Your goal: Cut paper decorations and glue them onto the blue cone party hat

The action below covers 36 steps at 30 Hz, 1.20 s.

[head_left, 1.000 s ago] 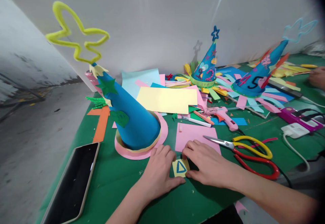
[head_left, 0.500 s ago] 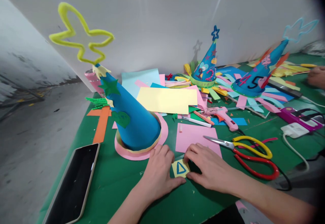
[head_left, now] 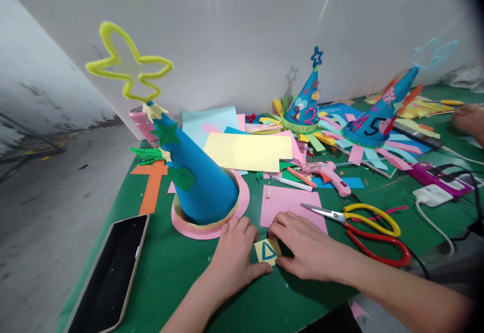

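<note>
Between my hands lies a small yellow paper square (head_left: 268,250) with a blue triangle outline drawn on it, flat on the green table. My left hand (head_left: 235,253) has curled fingers at its left edge and the thumb along its lower edge. Fingers and thumb of my right hand (head_left: 302,246) close on its right side; those fingertips are partly hidden. Just behind my left hand, a blue cone party hat (head_left: 204,187) with a pink brim, green cutouts and a yellow pipe-cleaner shape on top stands tilted. A pink paper sheet (head_left: 278,199) is beyond my right hand.
Scissors (head_left: 340,215) with yellow and red handles lie at right, a phone (head_left: 109,272) at left. Behind are a pink glue gun (head_left: 333,177), a marker (head_left: 291,183), yellow paper (head_left: 245,151), two decorated hats (head_left: 304,104) and a power strip (head_left: 434,179). Another person's hand (head_left: 469,121) shows far right.
The camera view has tilted up slightly, showing more above the white partition. Both hands stay around the yellow paper square, with hardly any movement.
</note>
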Tool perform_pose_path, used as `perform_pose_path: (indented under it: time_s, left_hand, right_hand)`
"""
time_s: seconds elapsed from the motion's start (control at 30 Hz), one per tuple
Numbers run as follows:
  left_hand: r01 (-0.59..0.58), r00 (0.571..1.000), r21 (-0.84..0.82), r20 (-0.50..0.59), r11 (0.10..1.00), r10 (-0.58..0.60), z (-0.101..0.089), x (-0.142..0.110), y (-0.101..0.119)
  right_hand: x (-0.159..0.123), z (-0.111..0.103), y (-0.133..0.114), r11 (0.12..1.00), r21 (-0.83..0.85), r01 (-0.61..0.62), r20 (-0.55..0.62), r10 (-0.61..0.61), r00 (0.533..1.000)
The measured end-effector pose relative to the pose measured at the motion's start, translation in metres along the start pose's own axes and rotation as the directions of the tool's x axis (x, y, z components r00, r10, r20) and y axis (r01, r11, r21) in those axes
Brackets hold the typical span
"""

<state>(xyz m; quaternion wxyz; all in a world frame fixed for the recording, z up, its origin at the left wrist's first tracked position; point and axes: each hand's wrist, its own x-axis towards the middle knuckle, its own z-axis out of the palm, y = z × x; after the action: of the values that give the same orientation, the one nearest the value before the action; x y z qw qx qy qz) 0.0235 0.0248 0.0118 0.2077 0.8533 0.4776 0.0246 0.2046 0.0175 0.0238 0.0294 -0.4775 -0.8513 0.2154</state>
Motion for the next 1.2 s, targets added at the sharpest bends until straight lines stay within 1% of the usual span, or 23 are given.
perform_pose_path:
  time_s: [0.27,0.53,0.73,0.9,1.0,1.07,1.1,1.17,1.2]
  left_hand:
    - [-0.027,1.0,0.013,-0.004,1.0,0.027,0.001,0.0,-0.002]
    - [-0.095,0.995,-0.07,-0.049,0.993,0.091,0.002,-0.001,-0.002]
    - [-0.125,0.991,-0.098,-0.049,0.987,0.121,-0.001,-0.003,-0.001]
    - [-0.135,0.99,-0.064,-0.061,0.989,0.131,-0.003,-0.004,-0.001]
    - [-0.129,0.991,-0.072,-0.057,0.989,0.125,-0.004,-0.003,0.001]
    - [-0.112,0.993,-0.126,-0.061,0.986,0.105,-0.004,-0.004,0.001]
    - [-0.094,0.994,-0.179,-0.072,0.979,0.082,-0.004,-0.005,0.001]
    - [-0.047,0.994,-0.338,-0.108,0.94,0.011,-0.005,-0.007,0.001]
    - [-0.027,0.991,-0.429,-0.127,0.903,-0.031,-0.005,-0.007,0.001]
  right_hand:
    - [-0.006,0.005,-0.003,1.0,0.018,-0.014,-0.03,0.015,0.999]
    - [-0.014,0.013,-0.004,0.984,0.179,-0.024,-0.106,0.044,0.993]
    - [-0.017,0.02,0.001,0.947,0.321,-0.016,-0.166,0.073,0.983]
    - [-0.022,0.019,0.001,0.902,0.43,-0.043,-0.144,0.116,0.983]
    - [-0.022,0.016,0.0,0.883,0.465,-0.067,-0.124,0.14,0.982]
    - [-0.021,0.015,0.002,0.871,0.486,-0.07,-0.129,0.15,0.98]
    - [-0.02,0.014,0.003,0.86,0.505,-0.068,-0.135,0.156,0.978]
    - [-0.017,0.012,0.009,0.827,0.559,-0.057,-0.163,0.177,0.971]
    - [-0.014,0.011,0.012,0.802,0.596,-0.046,-0.179,0.188,0.966]
